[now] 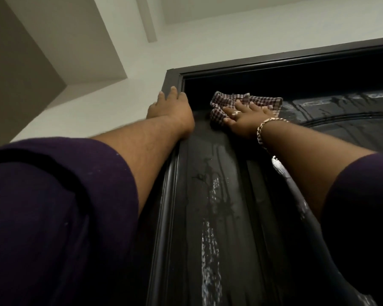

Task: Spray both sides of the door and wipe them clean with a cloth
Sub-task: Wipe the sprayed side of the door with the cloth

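Observation:
I look steeply up a dark, glossy door (226, 195) streaked with wet spray runs. A checked maroon-and-white cloth (228, 102) lies flat against the door's top left corner. My right hand (243, 117), with a ring and a gold chain bracelet, presses the cloth to the door with spread, straight fingers. My left hand (170, 107) rests flat on the dark door frame (170, 80) near its upper left corner, fingers extended upward. No spray bottle is in view.
A white wall (97, 107) runs left of the frame and above it. A white stepped ceiling (75, 40) is overhead. My purple sleeves fill the lower left and right edges. A curved raised moulding (341, 120) crosses the door's right side.

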